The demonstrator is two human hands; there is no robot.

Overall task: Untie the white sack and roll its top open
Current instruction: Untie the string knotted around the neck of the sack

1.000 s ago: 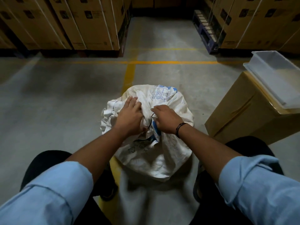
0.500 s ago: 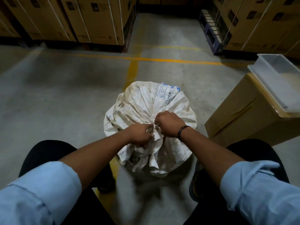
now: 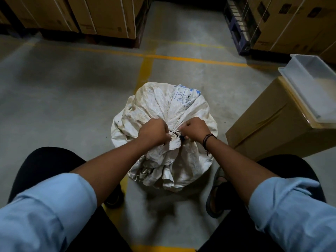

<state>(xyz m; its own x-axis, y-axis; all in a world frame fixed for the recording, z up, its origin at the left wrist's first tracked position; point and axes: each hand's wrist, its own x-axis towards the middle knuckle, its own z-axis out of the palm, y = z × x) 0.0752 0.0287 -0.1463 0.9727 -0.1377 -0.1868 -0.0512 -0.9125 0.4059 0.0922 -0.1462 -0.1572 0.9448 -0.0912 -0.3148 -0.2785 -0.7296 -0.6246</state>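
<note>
A white woven sack [image 3: 156, 106] with blue print stands on the concrete floor between my knees. Its top is gathered into a neck bound by a dark string [image 3: 176, 133]. My left hand [image 3: 152, 132] is fisted on the bunched fabric left of the knot. My right hand [image 3: 193, 129], with a dark wristband, is closed on the neck at the string, just right of the knot. The loose top of the sack hangs toward me below both hands.
A brown cardboard box [image 3: 269, 124] stands to the right, with a white plastic tray [image 3: 312, 84] on top. Stacked cartons [image 3: 101, 17] on pallets line the back left and back right. Yellow lines [image 3: 145, 70] cross the floor.
Both hands have shifted from lying on the sack's top to gripping its gathered neck on either side of the knot. The bunched top now hangs toward me and the string shows between my hands.
</note>
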